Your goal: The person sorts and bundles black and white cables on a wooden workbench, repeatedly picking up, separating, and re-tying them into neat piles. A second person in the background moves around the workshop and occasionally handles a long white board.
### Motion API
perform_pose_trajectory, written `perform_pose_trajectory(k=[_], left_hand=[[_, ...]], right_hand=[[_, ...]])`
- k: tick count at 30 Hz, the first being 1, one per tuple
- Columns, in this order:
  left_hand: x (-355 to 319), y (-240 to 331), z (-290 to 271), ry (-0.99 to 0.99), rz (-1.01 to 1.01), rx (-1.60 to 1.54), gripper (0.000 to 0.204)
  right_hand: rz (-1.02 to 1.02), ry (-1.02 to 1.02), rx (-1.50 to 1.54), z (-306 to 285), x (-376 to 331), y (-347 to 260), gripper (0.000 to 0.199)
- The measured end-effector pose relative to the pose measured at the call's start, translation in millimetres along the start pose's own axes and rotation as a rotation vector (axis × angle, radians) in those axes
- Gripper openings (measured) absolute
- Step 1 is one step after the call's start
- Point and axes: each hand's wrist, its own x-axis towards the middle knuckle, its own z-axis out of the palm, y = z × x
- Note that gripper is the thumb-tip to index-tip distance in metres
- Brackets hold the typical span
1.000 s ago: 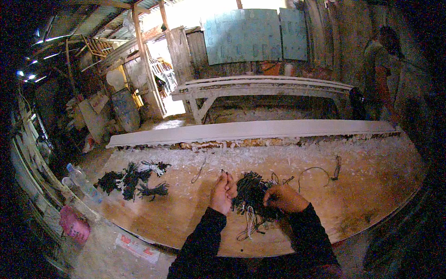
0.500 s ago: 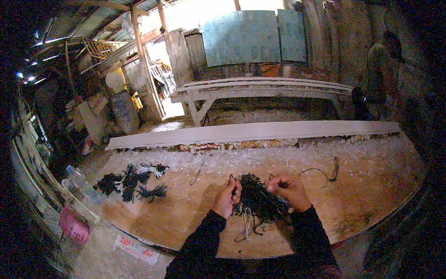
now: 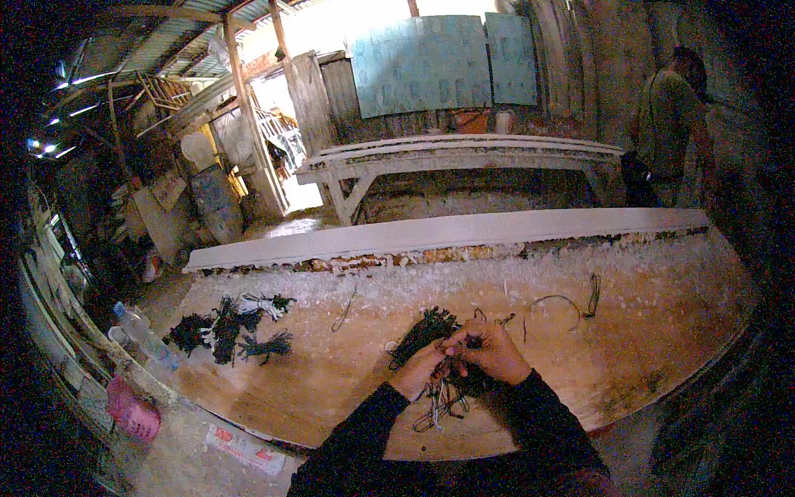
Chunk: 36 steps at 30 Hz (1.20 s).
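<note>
A dark tangled bundle of thin cords [image 3: 422, 331] lies on the wooden table [image 3: 331, 389] in front of me. My left hand [image 3: 421, 370] and my right hand [image 3: 490, 351] meet over its near end, fingers pinched on the strands. Pale loose cord ends [image 3: 439, 402] hang below my hands. Both forearms wear dark sleeves and enter from the lower edge.
Several tied dark bundles [image 3: 228, 330] lie at the table's left. Loose wires [image 3: 563, 305] curl to the right. A plastic bottle [image 3: 142, 333] and a pink item [image 3: 132, 412] sit at the left edge. A long white plank [image 3: 447, 230] lies behind. A person [image 3: 669, 124] stands at the back right.
My hands have come closer together over the bundle, and the bundle has been gathered from a spread clump into a longer bunch pointing up and left.
</note>
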Motion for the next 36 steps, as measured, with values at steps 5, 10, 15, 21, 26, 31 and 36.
perform_pose_trajectory(k=[5, 10, 15, 21, 26, 31, 36], left_hand=[[4.0, -5.6, 0.7, 0.03, 0.014, -0.153, 0.024], [4.9, -8.3, -7.8, -0.032, -0.046, -0.14, 0.023], [0.4, 8.1, -17.4, 0.097, 0.127, -0.272, 0.027], [-8.3, 23.3, -26.8, 0.202, 0.285, -0.539, 0.029], [-8.6, 29.1, -45.6, 0.168, 0.368, -0.561, 0.027], [-8.5, 28.4, -57.4, 0.214, 0.378, -0.516, 0.026], [-6.3, 24.6, -56.0, 0.273, 0.347, -0.53, 0.026]], right_hand=[[-0.208, 0.067, -0.22, 1.7, -0.1, -5.0, 0.005], [-0.348, 0.153, -0.467, 4.7, 1.9, -6.7, 0.008], [-0.232, 0.376, -0.146, -2.7, 6.4, -2.4, 0.015], [-0.391, 0.328, -0.778, -10.1, 9.8, 9.0, 0.02], [-0.468, 0.22, -1.09, 18.2, 15.0, 23.0, 0.033], [-0.502, 0.289, -1.355, 34.5, 20.8, 32.2, 0.042], [-0.281, 0.159, -1.376, 26.0, 17.8, 27.2, 0.038]])
